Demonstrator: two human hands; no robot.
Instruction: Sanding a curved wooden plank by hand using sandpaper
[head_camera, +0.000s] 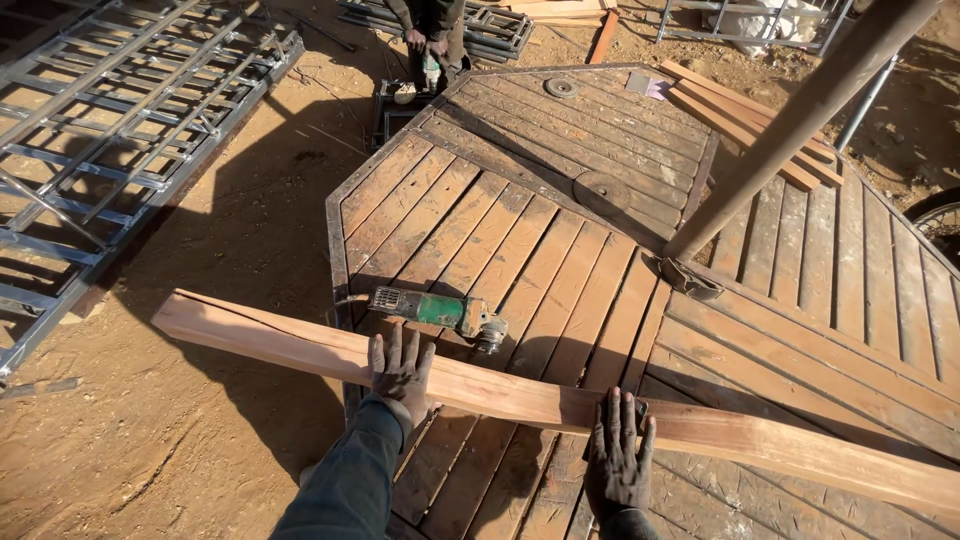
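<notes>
hands rest flat on long plank beside green grinder.

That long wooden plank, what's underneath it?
The plank lies across a slatted wooden platform, its far end over bare dirt. Both hands press on top; slats directly beneath are hidden.

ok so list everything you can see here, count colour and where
long plank: one, reddish-brown, lying across the platform edge under both hands
angle grinder: one, green, on the platform just beyond the plank
wooden platform: one, brown slatted, centre and right
metal pole: one, brown, slanting up from the platform
stacked boards: a few, reddish, far right of the platform
metal grid frames: several, grey, on the dirt at left
other person: one, dark clothes, top centre
left hand: flat on the plank
right hand: flat on the plank
</notes>
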